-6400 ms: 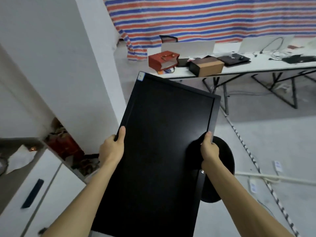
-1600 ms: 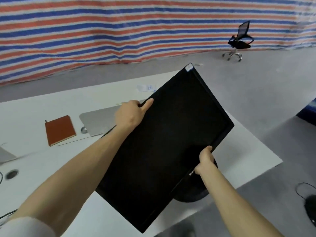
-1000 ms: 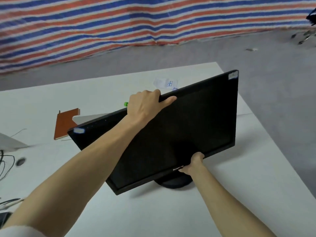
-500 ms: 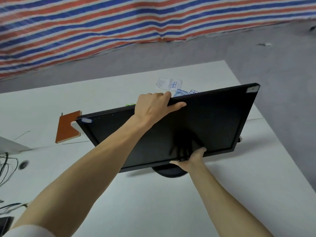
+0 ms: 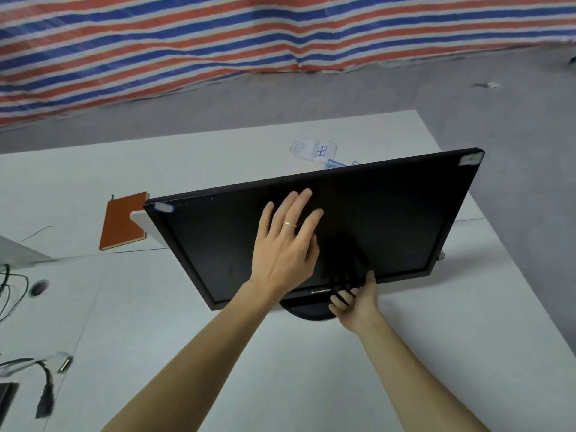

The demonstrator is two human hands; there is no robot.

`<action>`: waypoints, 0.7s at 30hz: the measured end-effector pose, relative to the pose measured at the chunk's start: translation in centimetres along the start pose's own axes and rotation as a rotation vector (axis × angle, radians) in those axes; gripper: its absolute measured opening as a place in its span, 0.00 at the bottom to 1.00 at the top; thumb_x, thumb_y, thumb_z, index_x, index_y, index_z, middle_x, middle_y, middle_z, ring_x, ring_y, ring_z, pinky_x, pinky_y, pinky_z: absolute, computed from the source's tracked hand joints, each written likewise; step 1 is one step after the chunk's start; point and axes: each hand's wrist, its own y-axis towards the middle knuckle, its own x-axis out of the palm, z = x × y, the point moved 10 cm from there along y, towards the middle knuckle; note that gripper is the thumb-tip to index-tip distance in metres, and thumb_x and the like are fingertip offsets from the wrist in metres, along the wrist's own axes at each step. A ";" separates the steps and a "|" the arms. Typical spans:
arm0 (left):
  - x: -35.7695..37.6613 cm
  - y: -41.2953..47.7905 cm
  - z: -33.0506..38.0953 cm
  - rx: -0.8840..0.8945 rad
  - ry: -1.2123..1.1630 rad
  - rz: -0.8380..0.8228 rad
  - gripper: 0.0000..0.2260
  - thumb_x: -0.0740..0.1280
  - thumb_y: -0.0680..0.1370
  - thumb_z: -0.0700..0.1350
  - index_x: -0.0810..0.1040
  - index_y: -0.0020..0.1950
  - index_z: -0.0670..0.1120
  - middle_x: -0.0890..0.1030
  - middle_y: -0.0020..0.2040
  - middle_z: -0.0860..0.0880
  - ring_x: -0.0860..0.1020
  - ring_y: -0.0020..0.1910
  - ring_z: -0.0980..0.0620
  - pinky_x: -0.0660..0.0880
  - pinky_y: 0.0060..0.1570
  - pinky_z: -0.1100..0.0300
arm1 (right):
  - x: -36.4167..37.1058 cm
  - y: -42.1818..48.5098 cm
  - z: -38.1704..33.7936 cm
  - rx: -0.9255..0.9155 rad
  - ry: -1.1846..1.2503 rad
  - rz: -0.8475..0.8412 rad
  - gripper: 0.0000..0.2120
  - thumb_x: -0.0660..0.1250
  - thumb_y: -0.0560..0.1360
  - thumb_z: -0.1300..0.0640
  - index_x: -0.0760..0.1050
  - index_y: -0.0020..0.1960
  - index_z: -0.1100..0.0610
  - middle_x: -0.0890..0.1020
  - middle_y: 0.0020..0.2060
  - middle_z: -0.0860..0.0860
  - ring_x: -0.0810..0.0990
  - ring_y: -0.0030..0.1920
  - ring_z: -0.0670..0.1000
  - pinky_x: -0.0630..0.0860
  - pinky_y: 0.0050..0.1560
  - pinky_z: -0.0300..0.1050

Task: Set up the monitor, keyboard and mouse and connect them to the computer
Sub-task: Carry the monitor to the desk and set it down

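Left hand (image 5: 283,251) spreads over monitor (image 5: 389,219) (dark screen); right hand (image 5: 357,304) pinches its bottom bezel.

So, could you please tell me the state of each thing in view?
monitor: screen dark, base on the table, tilted back.
left hand: open, fingers spread over the screen.
right hand: grips the monitor's bottom edge.
notebook: closed, flat on the table.
black cable: loose end unplugged.

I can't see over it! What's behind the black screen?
Behind the screen, a paper with blue drawings and a white slab peek out. The table right behind it is covered.
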 end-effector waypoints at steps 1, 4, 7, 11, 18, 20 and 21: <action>0.8 -1.6 0.1 0.001 -0.013 -0.041 0.16 0.65 0.78 0.45 0.77 0.66 0.47 0.71 0.73 0.44 0.67 0.74 0.43 0.65 0.71 0.43 | -0.3 -0.2 0.0 -0.004 -0.036 0.000 0.27 0.55 0.77 0.30 0.65 0.39 0.54 0.63 0.28 0.51 0.58 0.27 0.51 0.61 0.31 0.43; 5.2 -8.6 -0.5 -0.153 -0.137 -0.312 0.11 0.67 0.76 0.44 0.80 0.58 0.49 0.79 0.61 0.50 0.78 0.59 0.46 0.76 0.55 0.53 | -2.3 0.5 0.9 -0.048 -0.104 0.038 0.27 0.56 0.79 0.35 0.72 0.67 0.54 0.79 0.57 0.57 0.78 0.56 0.57 0.74 0.63 0.54; 10.2 -16.6 -2.2 -0.702 -0.460 -0.642 0.09 0.65 0.80 0.46 0.78 0.59 0.52 0.81 0.55 0.54 0.79 0.51 0.52 0.78 0.49 0.57 | -3.2 0.4 1.4 -0.047 -0.073 0.057 0.30 0.57 0.81 0.39 0.63 0.77 0.55 0.73 0.71 0.57 0.70 0.71 0.60 0.64 0.73 0.58; 14.2 -24.3 -1.9 -1.622 -1.056 -0.675 0.13 0.62 0.83 0.48 0.73 0.65 0.45 0.80 0.59 0.46 0.80 0.54 0.48 0.77 0.53 0.54 | -3.3 1.1 0.7 -0.054 -0.032 0.058 0.27 0.57 0.82 0.41 0.63 0.78 0.53 0.73 0.71 0.56 0.73 0.69 0.60 0.67 0.69 0.57; 15.8 -25.0 -5.4 -2.066 -1.374 -0.084 0.16 0.53 0.85 0.52 0.72 0.65 0.44 0.78 0.60 0.45 0.79 0.58 0.46 0.76 0.56 0.49 | -2.9 2.3 -1.4 -0.073 -0.036 0.102 0.26 0.57 0.84 0.46 0.60 0.78 0.56 0.73 0.70 0.55 0.76 0.66 0.60 0.72 0.66 0.55; 16.4 -25.2 -6.4 -2.146 -1.365 0.032 0.20 0.51 0.85 0.52 0.71 0.70 0.43 0.78 0.57 0.45 0.79 0.54 0.47 0.77 0.55 0.51 | -2.9 2.5 -1.4 -0.084 -0.026 0.118 0.27 0.57 0.84 0.45 0.60 0.78 0.55 0.73 0.70 0.56 0.78 0.63 0.61 0.74 0.64 0.55; 16.6 -25.1 -6.5 -2.183 -1.370 0.069 0.20 0.51 0.85 0.51 0.70 0.71 0.42 0.78 0.54 0.44 0.79 0.53 0.46 0.78 0.55 0.51 | -2.8 2.6 -1.4 -0.090 -0.025 0.120 0.27 0.57 0.83 0.44 0.60 0.78 0.55 0.73 0.70 0.56 0.79 0.61 0.61 0.76 0.63 0.55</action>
